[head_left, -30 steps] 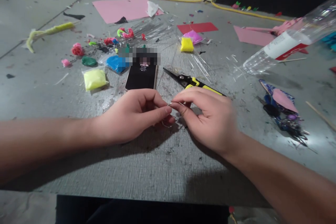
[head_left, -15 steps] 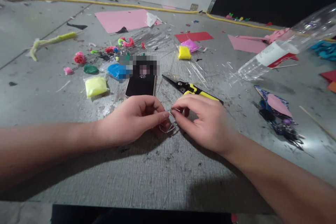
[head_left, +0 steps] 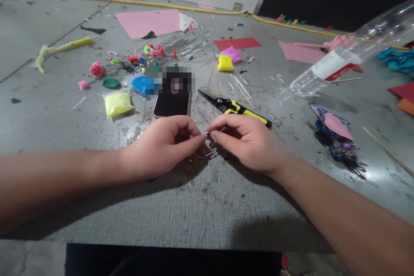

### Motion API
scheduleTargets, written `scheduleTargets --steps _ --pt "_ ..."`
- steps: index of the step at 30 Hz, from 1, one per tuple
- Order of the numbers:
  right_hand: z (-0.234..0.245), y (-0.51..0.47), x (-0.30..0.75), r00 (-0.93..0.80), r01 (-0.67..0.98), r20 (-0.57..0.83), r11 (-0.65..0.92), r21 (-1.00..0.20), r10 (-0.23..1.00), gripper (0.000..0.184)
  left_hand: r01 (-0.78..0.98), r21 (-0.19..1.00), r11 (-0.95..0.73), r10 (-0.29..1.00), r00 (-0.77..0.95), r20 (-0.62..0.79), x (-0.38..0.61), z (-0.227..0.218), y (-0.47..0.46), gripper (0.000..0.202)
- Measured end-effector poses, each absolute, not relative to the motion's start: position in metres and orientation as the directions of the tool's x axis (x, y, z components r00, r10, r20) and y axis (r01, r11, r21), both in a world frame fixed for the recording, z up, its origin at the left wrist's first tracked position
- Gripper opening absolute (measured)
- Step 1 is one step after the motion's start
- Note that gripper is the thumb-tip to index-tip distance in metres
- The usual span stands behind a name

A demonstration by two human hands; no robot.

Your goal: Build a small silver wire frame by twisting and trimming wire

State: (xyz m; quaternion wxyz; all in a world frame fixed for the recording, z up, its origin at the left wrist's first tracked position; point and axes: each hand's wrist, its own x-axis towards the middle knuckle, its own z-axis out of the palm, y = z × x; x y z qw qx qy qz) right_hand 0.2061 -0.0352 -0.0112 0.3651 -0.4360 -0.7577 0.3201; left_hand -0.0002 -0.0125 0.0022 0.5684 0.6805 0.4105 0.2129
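My left hand (head_left: pixel 171 140) and my right hand (head_left: pixel 246 140) meet near the middle of the view, just above the table. Between both thumbs and forefingers is a thin silvery wire (head_left: pixel 207 154), pinched by each hand. Its bent, loop-like lower part hangs below the fingertips, and some of it is hidden behind my left fingers. Right behind my right hand lie yellow-and-black pliers (head_left: pixel 233 106) with long dark jaws. Beyond my left hand rests a phone (head_left: pixel 172 101) with a dark screen, partly blurred out.
Bags of pale yellow (head_left: pixel 118 103), blue (head_left: pixel 142 85) and bright yellow clay (head_left: pixel 225 63) lie beyond my hands. At right a clear plastic bottle (head_left: pixel 336 67) leans, with a heap of small dark ornaments (head_left: pixel 339 142) before it. Pink paper (head_left: pixel 148 22) lies farther back.
My right fingertips have come closer to my left ones, and the wire between them has turned a little. The whole view has shifted slightly.
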Motion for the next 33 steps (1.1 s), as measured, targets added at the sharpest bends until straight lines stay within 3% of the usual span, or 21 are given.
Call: scheduleTargets --steps 4,8,19,29,33 --pt "-0.01 -0.033 0.208 -0.374 0.317 0.04 0.168 -0.933 0.926 0.021 0.431 0.889 -0.151 0.812 0.567 -0.137 -0.002 0.002 -0.014 0.022" --pt "-0.01 -0.027 0.215 -0.47 0.284 -0.064 0.082 -0.955 0.88 0.019 0.477 0.848 -0.233 0.803 0.586 -0.109 -0.002 0.004 -0.012 0.022" --pt "-0.005 -0.028 0.214 -0.495 0.364 -0.101 0.1 -0.926 0.863 0.02 0.492 0.856 -0.159 0.774 0.601 -0.201 0.0 0.009 -0.01 0.022" --pt "-0.004 -0.031 0.214 -0.542 0.462 -0.011 0.288 -0.839 0.84 0.009 0.456 0.877 -0.154 0.756 0.626 -0.192 0.0 0.009 -0.008 0.023" --pt "-0.004 -0.032 0.214 -0.544 0.45 -0.009 0.283 -0.847 0.839 0.008 0.464 0.872 -0.156 0.76 0.62 -0.194 -0.001 0.009 -0.009 0.023"
